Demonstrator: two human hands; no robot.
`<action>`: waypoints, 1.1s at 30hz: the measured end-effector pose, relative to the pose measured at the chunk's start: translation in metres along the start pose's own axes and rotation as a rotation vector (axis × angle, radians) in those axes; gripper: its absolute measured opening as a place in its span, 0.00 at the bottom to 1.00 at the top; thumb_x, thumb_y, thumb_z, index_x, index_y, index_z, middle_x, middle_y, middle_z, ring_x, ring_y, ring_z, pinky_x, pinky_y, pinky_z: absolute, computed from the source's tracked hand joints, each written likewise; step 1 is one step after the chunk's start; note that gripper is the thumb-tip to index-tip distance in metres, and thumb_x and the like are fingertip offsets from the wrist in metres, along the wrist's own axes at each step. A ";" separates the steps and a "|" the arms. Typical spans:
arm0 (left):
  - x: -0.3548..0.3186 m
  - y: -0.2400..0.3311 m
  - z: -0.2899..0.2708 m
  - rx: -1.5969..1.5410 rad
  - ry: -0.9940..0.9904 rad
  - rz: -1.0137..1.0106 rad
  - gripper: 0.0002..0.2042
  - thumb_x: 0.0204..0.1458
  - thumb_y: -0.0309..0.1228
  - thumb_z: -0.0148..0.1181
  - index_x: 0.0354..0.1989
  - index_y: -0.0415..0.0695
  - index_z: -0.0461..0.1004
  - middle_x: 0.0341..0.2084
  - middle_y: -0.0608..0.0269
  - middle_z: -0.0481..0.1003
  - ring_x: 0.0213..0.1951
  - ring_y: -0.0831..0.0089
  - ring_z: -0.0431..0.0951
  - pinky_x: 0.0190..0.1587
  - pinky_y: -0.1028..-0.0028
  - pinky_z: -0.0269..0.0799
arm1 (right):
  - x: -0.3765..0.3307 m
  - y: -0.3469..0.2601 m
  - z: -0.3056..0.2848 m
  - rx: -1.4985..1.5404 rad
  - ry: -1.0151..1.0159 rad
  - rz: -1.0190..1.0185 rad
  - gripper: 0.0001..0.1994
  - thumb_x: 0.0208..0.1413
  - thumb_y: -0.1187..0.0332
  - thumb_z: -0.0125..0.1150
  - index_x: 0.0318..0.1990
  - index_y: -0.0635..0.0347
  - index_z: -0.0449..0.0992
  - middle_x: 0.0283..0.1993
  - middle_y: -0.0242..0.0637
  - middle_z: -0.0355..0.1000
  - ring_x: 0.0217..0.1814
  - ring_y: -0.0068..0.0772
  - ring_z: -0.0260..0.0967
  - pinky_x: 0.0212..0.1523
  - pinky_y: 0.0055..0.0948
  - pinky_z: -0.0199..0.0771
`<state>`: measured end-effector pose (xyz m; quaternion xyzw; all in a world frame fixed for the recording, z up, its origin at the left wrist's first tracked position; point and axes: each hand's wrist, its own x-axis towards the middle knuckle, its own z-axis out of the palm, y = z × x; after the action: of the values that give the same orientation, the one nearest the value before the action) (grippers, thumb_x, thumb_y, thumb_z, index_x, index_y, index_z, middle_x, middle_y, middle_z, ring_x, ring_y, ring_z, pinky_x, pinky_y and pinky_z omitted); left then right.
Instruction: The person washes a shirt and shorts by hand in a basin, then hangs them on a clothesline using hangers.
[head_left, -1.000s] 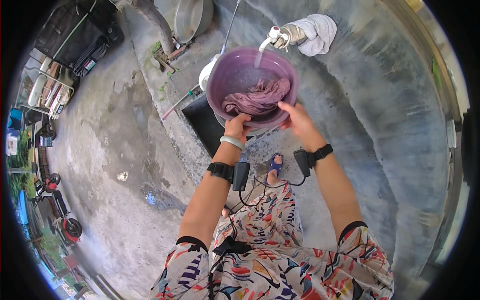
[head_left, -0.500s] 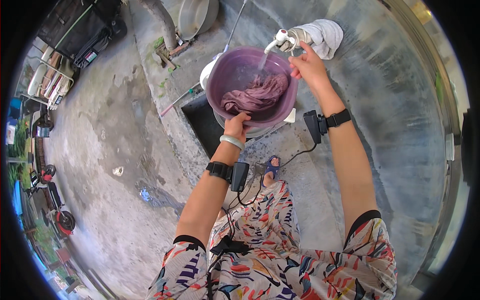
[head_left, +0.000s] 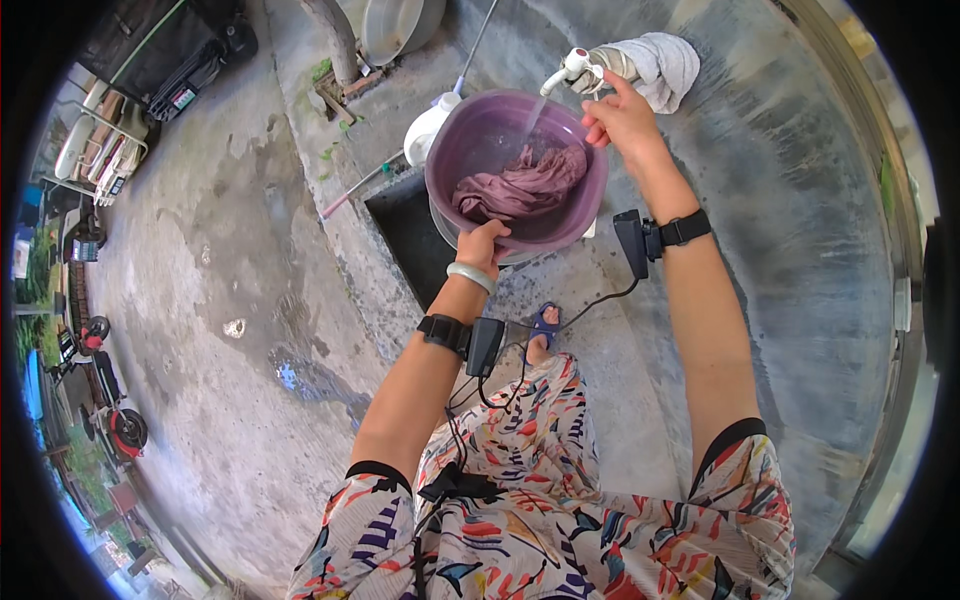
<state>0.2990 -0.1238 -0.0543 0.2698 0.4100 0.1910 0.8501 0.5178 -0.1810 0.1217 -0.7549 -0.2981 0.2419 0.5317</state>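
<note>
A purple plastic basin (head_left: pixel 597 190) is tilted slightly toward me, with a wet mauve cloth (head_left: pixel 525 185) bunched inside. My left hand (head_left: pixel 482 247) grips its near rim, thumb on the inside and fingers hidden underneath. From a white tap (head_left: pixel 573 64) above the far side, a thin stream of water (head_left: pixel 535 116) runs into the basin. My right hand (head_left: pixel 625 125) is at the tap's handle: the index finger reaches out to it, the other fingers are loosely bent, and nothing is held. Whether the fingertip presses the handle is hard to tell.
Pale towelling (head_left: pixel 665 72) wraps the pipe behind the tap. Beneath the basin lies a dark square drain trough (head_left: pixel 400 235). A white rounded object (head_left: pixel 428 128) and a thin pole (head_left: pixel 478 45) are left of the basin. A large metal tub (head_left: pixel 400 30) leans farther back.
The basin has shifted slightly right, showing more of the white object beside it. Water still runs, and my right hand remains by the tap handle. The whole view has moved a little.
</note>
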 end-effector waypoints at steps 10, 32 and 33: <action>0.006 -0.009 -0.002 -0.022 -0.001 -0.002 0.12 0.43 0.18 0.59 0.38 0.42 0.72 0.30 0.63 0.74 0.28 0.67 0.76 0.25 0.70 0.77 | -0.003 -0.002 -0.001 -0.040 -0.009 0.027 0.37 0.54 0.75 0.59 0.71 0.66 0.49 0.29 0.39 0.73 0.21 0.25 0.69 0.19 0.23 0.68; 0.004 -0.018 -0.002 -0.020 -0.050 0.070 0.18 0.43 0.17 0.58 0.45 0.44 0.70 0.31 0.63 0.74 0.28 0.68 0.78 0.25 0.71 0.76 | -0.008 0.000 0.001 -0.008 -0.036 0.038 0.38 0.53 0.77 0.57 0.72 0.65 0.48 0.31 0.41 0.73 0.20 0.24 0.69 0.20 0.23 0.68; 0.004 -0.019 -0.003 -0.037 -0.053 0.074 0.18 0.44 0.17 0.58 0.45 0.44 0.69 0.30 0.63 0.74 0.28 0.68 0.78 0.25 0.71 0.75 | -0.008 0.001 0.002 -0.009 -0.032 0.044 0.38 0.53 0.77 0.57 0.72 0.65 0.48 0.31 0.41 0.73 0.20 0.24 0.69 0.20 0.23 0.68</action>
<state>0.3013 -0.1359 -0.0701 0.2742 0.3733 0.2227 0.8578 0.5111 -0.1858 0.1210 -0.7598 -0.2911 0.2641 0.5179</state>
